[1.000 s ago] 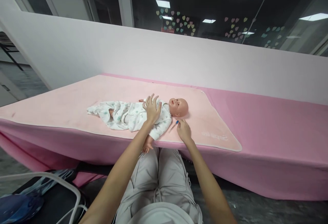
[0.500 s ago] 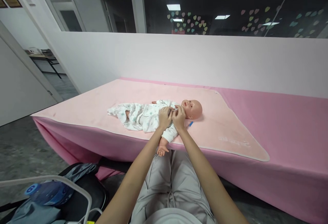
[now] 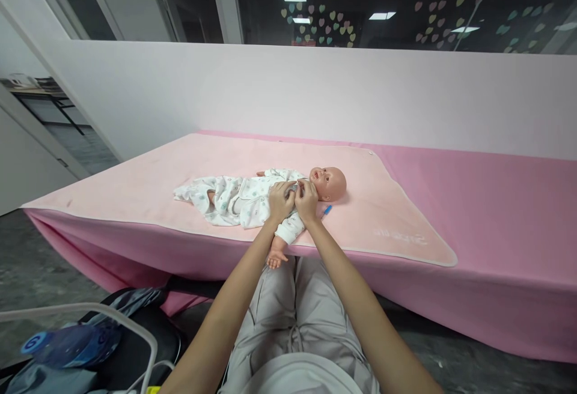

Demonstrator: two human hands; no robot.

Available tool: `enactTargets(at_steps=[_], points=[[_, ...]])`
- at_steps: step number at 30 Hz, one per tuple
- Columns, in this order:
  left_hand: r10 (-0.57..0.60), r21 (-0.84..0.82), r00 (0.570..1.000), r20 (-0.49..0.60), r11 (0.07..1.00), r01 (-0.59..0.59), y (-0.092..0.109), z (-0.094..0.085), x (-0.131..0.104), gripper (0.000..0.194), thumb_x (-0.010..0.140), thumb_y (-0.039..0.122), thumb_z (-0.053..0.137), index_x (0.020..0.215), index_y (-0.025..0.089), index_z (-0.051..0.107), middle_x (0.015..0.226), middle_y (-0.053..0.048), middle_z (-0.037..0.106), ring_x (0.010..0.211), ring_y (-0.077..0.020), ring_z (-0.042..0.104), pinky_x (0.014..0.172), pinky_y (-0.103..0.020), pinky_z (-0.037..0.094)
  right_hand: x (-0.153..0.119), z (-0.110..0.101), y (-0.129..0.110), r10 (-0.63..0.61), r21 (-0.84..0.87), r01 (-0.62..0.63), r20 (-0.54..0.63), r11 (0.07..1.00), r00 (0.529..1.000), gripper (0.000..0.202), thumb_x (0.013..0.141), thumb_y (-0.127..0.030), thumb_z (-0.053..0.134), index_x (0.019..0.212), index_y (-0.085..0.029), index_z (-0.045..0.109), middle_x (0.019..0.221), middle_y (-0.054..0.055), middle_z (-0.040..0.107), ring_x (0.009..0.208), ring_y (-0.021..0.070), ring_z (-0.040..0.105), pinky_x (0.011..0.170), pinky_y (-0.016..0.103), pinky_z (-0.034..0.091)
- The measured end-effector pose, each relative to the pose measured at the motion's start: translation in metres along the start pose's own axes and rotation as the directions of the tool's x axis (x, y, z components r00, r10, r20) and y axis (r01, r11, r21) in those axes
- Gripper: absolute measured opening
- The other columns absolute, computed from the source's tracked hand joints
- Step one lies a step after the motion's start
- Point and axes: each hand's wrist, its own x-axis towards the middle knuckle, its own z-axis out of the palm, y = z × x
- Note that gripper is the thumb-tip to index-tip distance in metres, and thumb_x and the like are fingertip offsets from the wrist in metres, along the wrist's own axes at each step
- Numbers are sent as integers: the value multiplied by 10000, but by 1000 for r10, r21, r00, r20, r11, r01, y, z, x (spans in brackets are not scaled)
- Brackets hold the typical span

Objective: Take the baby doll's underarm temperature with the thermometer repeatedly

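A baby doll (image 3: 331,184) lies on its back on the pale pink mat (image 3: 387,214), its head to the right. It wears a white printed baby outfit (image 3: 255,202). At the doll's upper chest, my left hand (image 3: 282,200) and my right hand (image 3: 307,199) meet side by side. The fingers of both are bent and pinched close together at the outfit's neckline. A small whitish bit shows between the fingertips, too small to name. Just right of my right wrist lies a blue-ended pen-like object (image 3: 327,209), partly hidden by the wrist.
A pink cloth (image 3: 496,214) covers the table under the mat. A white wall (image 3: 338,93) with dark glass above stands behind. At lower left, a water bottle (image 3: 74,346) lies on a black chair (image 3: 157,334) beside a curved pale bar (image 3: 112,316).
The view has tilted down and shifted slightly, so everything sits a little further left. Both hands stay together at the doll's neckline, with small finger movement.
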Motion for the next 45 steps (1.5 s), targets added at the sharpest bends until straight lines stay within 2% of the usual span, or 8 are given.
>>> enactTargets(at_steps=[11,16,19,23,31,39,42,45], points=[[37,58,999,11,998,-38,-5,3,-2,237,885,247,460,1034,203,639,961,-52,655,926,-210,530,839,-340,379,0,1,0,21,16,-21,-27,1000,999,200,834,-137,408,948,-169,569,883,78,636,865,188,572,816,328,459],[37,141,997,-64,990,-28,-2,3,-4,251,886,293,464,1011,204,662,898,-74,631,856,-224,502,797,-347,383,0,1,0,7,5,-7,-13,1000,1000,181,833,-137,418,921,-165,574,864,79,637,849,188,569,808,325,457],[20,151,992,-125,989,-1,0,3,-4,224,839,236,517,1000,206,670,858,-72,589,836,-219,502,797,-341,385,0,1,1,4,6,-4,-10,1000,1000,181,835,-137,415,912,-161,576,869,85,638,857,191,568,810,327,457],[-2,147,986,-164,989,26,0,3,-4,298,767,148,555,1038,223,655,879,-59,569,865,-219,508,821,-343,372,-1,2,3,5,13,-5,-15,1000,1000,182,840,-143,406,908,-166,574,871,83,636,847,188,571,796,320,463],[-24,175,993,-116,984,44,-2,3,-5,195,834,262,541,975,229,671,848,-59,575,850,-219,515,792,-350,348,-1,1,1,10,26,-10,-15,1000,1000,171,818,-141,417,887,-173,569,835,68,624,818,180,565,779,307,466],[-68,128,993,-91,989,80,3,-1,-4,230,855,342,514,986,219,658,851,-67,578,879,-230,513,822,-361,340,0,-1,0,37,46,-35,-35,998,999,193,832,-170,394,932,-170,560,872,85,623,849,190,571,798,332,469],[-119,124,981,-155,983,138,5,-4,-5,220,843,300,508,983,211,652,883,-72,572,893,-238,507,855,-376,337,0,0,0,38,46,-33,-94,998,995,218,855,-183,370,994,-164,537,904,96,615,870,191,576,810,341,469],[-195,80,939,-284,971,226,5,-8,-6,220,819,191,461,926,199,654,930,-80,561,922,-240,502,883,-381,342,-1,0,1,31,35,-27,-120,999,992,219,865,-185,365,1012,-163,526,902,94,608,875,187,580,804,330,474]])
